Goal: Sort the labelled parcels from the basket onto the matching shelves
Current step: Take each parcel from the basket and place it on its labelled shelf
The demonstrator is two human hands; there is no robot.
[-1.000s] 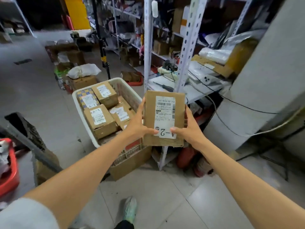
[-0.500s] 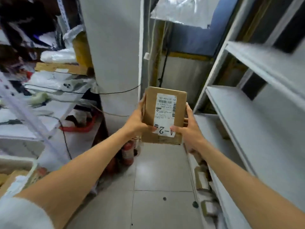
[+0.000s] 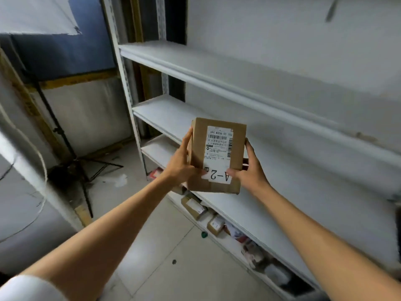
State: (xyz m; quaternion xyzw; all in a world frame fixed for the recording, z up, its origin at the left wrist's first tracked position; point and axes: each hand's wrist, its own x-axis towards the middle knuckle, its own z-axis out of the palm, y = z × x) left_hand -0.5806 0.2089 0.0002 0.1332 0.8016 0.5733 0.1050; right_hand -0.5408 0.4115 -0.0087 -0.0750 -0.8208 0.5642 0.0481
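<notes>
The parcel (image 3: 198,148), labelled A-2, is held up in front of the shelves (image 3: 282,101) on the right. The left hand (image 3: 180,164) and right hand (image 3: 249,170) grip its side edges, thumbs on its face. Smaller boxes (image 3: 193,206) lie on the lowest shelf.

1 cardboard parcel (image 3: 217,187) is held up, bearing 1 white label (image 3: 218,148) marked A-2. 2 hands are on it, the left hand (image 3: 180,166) and the right hand (image 3: 249,170), on 2 bare forearms (image 3: 108,224), with 1 white sleeve (image 3: 26,287) at the lower left. The white rack (image 3: 128,94) shows 3 shelf boards (image 3: 195,68) at its left end, plus 1 lowest level (image 3: 233,246) beneath. There 2 small labelled boxes (image 3: 192,205) can be counted; things further along are too blurred to count. 1 black tripod (image 3: 67,146) stands at the left. 1 green round bit (image 3: 204,235) lies on the floor (image 3: 173,279).
</notes>
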